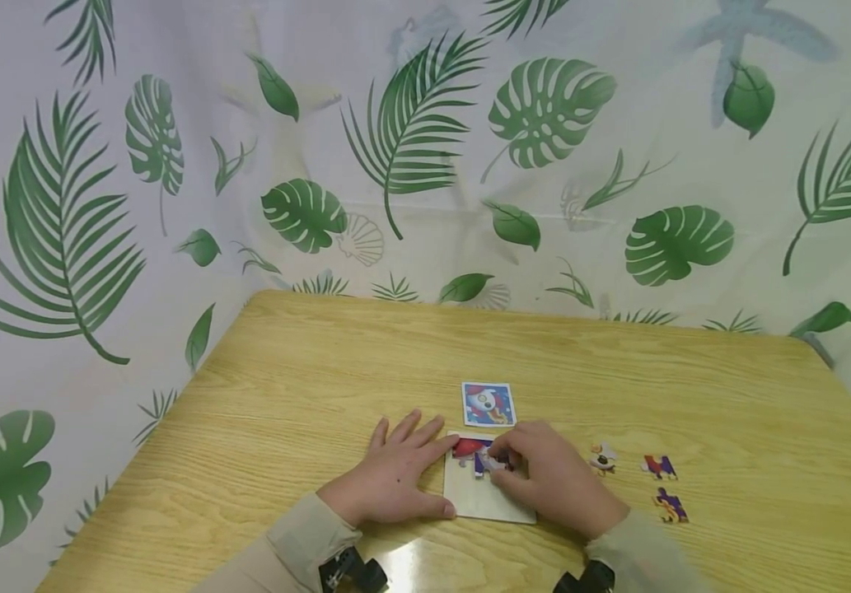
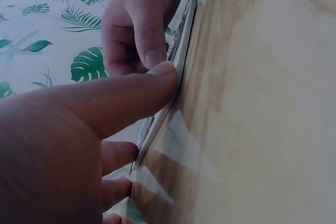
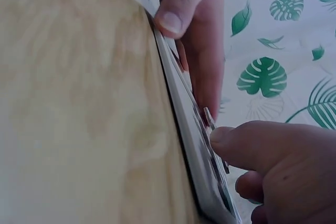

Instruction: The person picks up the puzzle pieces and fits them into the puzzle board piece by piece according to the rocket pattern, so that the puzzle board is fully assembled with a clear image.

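A pale puzzle board (image 1: 490,499) lies on the table, its far part filled with red and purple pieces (image 1: 467,447). My left hand (image 1: 399,480) rests flat with fingers spread along the board's left side. Its thumb (image 2: 131,95) and index finger touch the board's edge. Over the board's far right part, my right hand (image 1: 554,476) pinches a jigsaw piece (image 1: 492,464) between thumb and fingers. In the right wrist view that jigsaw piece (image 3: 209,116) stands tilted just above the board's surface. The right fingers partly hide the pieces beneath them.
Just beyond the board lies a square picture card (image 1: 488,404) with a white cartoon figure. Several loose jigsaw pieces lie right of my right hand, among them a white one (image 1: 603,458), a red and purple one (image 1: 660,467) and a purple and yellow one (image 1: 670,505). A leaf-print curtain (image 1: 425,165) hangs behind the table.
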### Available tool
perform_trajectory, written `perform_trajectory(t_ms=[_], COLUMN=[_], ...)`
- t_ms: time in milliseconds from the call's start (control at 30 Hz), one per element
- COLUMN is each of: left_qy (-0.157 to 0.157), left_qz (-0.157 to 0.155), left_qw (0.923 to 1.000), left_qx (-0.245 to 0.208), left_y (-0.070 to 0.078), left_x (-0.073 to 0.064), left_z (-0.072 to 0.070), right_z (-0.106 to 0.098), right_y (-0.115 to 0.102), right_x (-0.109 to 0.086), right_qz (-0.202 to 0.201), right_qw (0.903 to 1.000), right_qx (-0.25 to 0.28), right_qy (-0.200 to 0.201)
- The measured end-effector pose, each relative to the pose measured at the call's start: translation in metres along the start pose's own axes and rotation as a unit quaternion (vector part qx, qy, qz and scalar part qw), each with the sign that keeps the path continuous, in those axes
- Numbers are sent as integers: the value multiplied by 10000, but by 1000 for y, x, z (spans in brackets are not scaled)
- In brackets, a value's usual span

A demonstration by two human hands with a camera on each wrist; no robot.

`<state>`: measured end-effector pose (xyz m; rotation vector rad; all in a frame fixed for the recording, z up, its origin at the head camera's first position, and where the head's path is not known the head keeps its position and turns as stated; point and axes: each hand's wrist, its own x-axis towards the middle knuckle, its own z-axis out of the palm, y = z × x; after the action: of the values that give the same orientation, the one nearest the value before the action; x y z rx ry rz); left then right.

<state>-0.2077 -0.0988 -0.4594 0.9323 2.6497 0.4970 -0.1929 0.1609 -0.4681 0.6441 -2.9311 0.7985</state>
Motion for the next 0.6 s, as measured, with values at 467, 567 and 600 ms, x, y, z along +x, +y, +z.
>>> perform_trajectory(t_ms=[467, 567, 600], left_qy=[-11, -17, -17], left_qz=[10, 6, 10], left_qw=[10000, 10000, 10000], left_qx=[-24, -49, -57], left_y=[1, 1, 1], left_x=[0, 0, 0], left_z=[0, 0, 0], right_z=[10, 12, 13], right_y=[-19, -19, -19], right_x=[7, 8, 7], right_qz=[-326, -332, -345], right_qw=[9992, 9992, 9992], right_qx=[-235, -210, -214], right_qy=[-64, -61, -47])
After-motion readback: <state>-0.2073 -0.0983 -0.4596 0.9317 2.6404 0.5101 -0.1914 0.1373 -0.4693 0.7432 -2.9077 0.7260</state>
